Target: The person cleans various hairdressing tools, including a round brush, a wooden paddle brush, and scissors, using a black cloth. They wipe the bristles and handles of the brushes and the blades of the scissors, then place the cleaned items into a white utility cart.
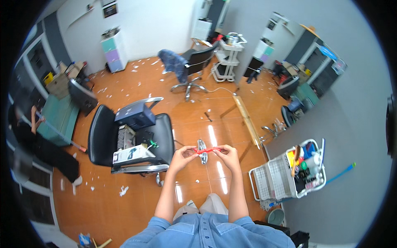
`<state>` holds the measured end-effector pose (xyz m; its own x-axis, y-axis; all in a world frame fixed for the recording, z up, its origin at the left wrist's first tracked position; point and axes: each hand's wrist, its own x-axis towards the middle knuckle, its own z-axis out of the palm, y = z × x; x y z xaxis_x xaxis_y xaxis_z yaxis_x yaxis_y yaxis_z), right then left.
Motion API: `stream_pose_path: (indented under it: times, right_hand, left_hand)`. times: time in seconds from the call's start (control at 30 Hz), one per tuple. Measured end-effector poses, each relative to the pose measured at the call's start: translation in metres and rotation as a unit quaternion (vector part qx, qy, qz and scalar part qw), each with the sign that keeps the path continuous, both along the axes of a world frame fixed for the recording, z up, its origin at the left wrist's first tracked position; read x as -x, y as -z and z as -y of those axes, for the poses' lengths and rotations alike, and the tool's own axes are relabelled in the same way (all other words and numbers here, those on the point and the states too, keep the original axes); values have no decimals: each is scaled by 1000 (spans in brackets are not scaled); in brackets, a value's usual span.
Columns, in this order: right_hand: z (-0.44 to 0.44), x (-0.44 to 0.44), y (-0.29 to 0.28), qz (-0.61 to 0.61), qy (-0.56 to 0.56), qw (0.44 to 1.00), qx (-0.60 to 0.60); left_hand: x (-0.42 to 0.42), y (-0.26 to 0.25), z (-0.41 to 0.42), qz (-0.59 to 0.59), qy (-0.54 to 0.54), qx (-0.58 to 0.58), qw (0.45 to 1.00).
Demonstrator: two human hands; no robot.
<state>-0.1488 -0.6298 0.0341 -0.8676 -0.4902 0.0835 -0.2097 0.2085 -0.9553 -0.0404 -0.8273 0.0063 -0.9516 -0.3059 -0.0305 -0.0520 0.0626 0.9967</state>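
Note:
In front of my body, my left hand (182,158) and my right hand (228,155) each pinch one end of a small, thin red item (207,150), stretched level between them. It looks like plastic; its exact kind is too small to tell. Below it, partly covered, a metal footrest (203,159) shows over the orange tiled floor. To the left of my left hand stands a black salon chair (100,139). Its seat carries a dark blue box (135,114), a white printed box (131,155), a grey ridged item (126,138) and a green clip (153,143).
At right, a white trolley (269,179) holds bottles beside the grey wall, near a bucket (275,216). A wooden ledge (246,121) juts ahead. A person (40,148) at far left holds a long-handled broom (62,135). Paper scraps (123,191) litter the floor.

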Motion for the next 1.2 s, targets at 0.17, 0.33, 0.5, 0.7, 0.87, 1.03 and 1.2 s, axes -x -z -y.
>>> stream_pose_path:
  times: [0.17,0.33,0.5,0.7,0.87,1.03,1.2]
  right_hand:
    - [-107,2,-15,78,72,991,83]
    - [-211,6,-33,71,163,980,93]
    - [-323,13,-35,34,246,968,45]
    - [-442,25,-21,0,319,947,34]
    - [-490,37,-4,16,356,932,72]
    - [-522,55,11,76,414,904,81]
    - [-545,102,72,81,485,870,43]
  left_hand:
    - [41,-32,-83,-5,116,43,992]
    - [86,-48,-182,5,223,34,974]
    - [126,-44,-292,-13,300,2,954]
    - [155,-53,-408,12,403,15,915]
    - [182,-11,-471,3,404,-22,915]
    - [211,20,-498,54,388,-27,920]
    - [245,41,-504,112,320,-72,938]
